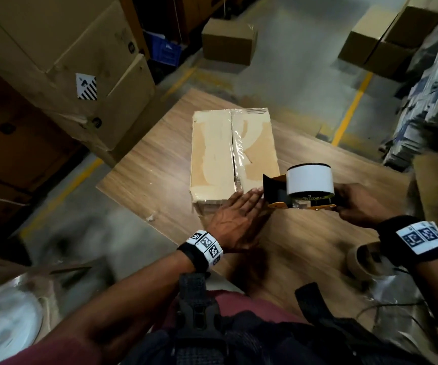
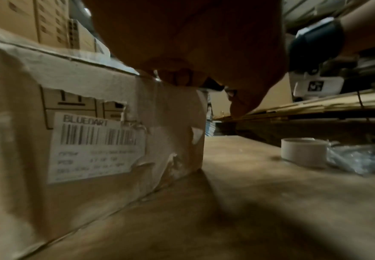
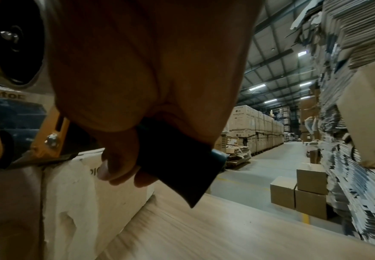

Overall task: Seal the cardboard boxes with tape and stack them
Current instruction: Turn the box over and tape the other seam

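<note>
Right now the box (image 1: 235,159) sits shut on the desk (image 1: 154,185), flaps met at a centre seam with clear tape along it; what it holds I cannot tell. My left hand (image 1: 236,219) lies flat with straight fingers on the box's near edge, by the seam. My right hand (image 1: 357,204) grips the handle of the dispenser (image 1: 302,191), which carries a white roll (image 1: 309,180) and hovers at the box's near right corner, just beside my left fingertips. On the box's near side, the left wrist view shows a torn label (image 2: 95,147) with a barcode. A spare roll (image 2: 304,152) lies on the desk near my right wrist, touching crumpled plastic (image 2: 360,158). Big cartons (image 1: 62,61) crowd the desk's left side. Two boxes (image 3: 300,191) stand stacked on the floor beyond, beside piles of flat cardboard (image 3: 360,176).
</note>
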{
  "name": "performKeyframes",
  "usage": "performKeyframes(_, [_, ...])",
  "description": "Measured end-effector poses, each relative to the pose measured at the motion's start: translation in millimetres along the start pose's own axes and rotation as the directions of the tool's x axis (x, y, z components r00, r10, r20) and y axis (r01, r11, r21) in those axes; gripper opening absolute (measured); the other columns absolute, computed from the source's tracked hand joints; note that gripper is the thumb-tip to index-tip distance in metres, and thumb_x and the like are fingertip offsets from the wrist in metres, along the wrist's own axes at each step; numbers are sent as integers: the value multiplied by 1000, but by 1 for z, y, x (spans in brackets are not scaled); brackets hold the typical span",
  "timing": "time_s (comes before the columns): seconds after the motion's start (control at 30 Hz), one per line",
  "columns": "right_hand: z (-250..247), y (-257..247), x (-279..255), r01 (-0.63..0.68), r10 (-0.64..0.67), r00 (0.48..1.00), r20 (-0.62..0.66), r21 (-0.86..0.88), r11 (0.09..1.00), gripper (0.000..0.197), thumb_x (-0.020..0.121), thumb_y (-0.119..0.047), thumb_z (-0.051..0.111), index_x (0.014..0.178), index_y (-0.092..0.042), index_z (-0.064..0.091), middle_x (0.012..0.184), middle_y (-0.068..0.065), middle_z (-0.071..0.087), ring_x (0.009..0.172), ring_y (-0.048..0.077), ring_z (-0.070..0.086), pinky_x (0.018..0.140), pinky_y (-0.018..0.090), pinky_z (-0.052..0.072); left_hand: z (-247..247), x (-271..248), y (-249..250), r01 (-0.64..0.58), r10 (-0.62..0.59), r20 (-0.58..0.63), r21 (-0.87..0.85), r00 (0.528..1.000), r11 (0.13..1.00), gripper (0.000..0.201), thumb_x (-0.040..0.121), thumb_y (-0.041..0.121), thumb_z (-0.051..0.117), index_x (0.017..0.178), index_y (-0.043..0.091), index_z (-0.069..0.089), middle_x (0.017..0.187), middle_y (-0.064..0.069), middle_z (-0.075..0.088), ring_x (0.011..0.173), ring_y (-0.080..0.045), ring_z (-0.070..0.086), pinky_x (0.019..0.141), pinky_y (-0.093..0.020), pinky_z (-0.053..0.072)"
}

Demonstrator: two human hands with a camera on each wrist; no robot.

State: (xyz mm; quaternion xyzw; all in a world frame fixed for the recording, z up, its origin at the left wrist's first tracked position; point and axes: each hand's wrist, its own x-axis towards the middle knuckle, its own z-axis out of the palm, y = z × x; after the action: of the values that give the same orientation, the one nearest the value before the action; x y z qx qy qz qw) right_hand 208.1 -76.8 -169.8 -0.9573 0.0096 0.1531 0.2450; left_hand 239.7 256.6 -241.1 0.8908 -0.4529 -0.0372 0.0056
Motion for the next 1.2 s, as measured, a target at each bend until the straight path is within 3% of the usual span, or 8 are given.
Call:
performKeyframes(0.2, [-19,14,-21,-28,32,997,-69,62,998,38,77,21,67,86,-16,62,71,-19,58,68,1,51,60,4,41,0,1,-1,20,-21,-30,-37,999,999,101,93,67,43,165,4,13,173,-15,12,161,-24,12,130,-42,7])
performKeyframes(0.37, [-29,54,-42,-152,153,987,-44,40,988,33,83,7,75,92,-21,60,73,-16,56,84,19,60,75,28,38,0,1,2,21,-22,-37,-31,999,999,100,92,68,40,164,3,17,173,-16,13,160,-26,14,130,-42,10])
performKeyframes(0.57, [23,62,-15,-199,193,976,104,50,979,27,86,-3,75,97,-25,65,91,1,68,91,21,64,72,27,38,0,2,2,24,-30,-73,-82,997,996,98,91,66,46,164,5,23,172,-13,19,159,-24,21,129,-42,17])
performKeyframes(0.73, [46,74,-11,-258,258,955,147,-24,966,40,82,-6,73,77,-41,53,82,4,66,83,30,67,72,37,51,-3,2,-1,30,-38,-73,-116,997,993,97,89,64,50,164,6,25,172,-11,20,159,-20,19,130,-41,15])
performKeyframes(0.83, [31,61,-27,-327,315,944,101,144,934,21,87,-4,71,92,-24,67,89,10,70,80,25,64,69,31,46,-9,6,-5,28,-34,-35,-144,999,989,95,90,67,46,164,9,27,172,-8,21,159,-17,20,129,-38,16])
performKeyframes(0.93, [31,56,-40,-348,359,932,60,432,832,17,87,4,71,94,-11,71,74,6,70,58,6,61,52,16,43,-31,18,-16,21,-21,6,-227,1000,974,80,93,62,53,158,15,44,165,-3,40,148,-18,43,122,-35,35])
performKeyframes(1.03, [60,60,-46,-391,476,877,72,684,616,7,85,-10,81,89,-11,76,63,8,69,55,21,62,51,25,47,-57,41,-34,-4,-23,-101,-255,995,967,51,95,46,60,142,27,63,146,5,63,129,-18,63,102,-37,56])
performKeyframes(1.2, [116,56,-42,-425,591,785,185,855,297,35,75,-29,92,97,-7,77,69,16,66,55,27,58,50,33,48,-71,96,-61,-335,337,-24,-194,941,922,43,102,23,52,143,25,63,150,-6,59,144,-30,49,110,-47,49])
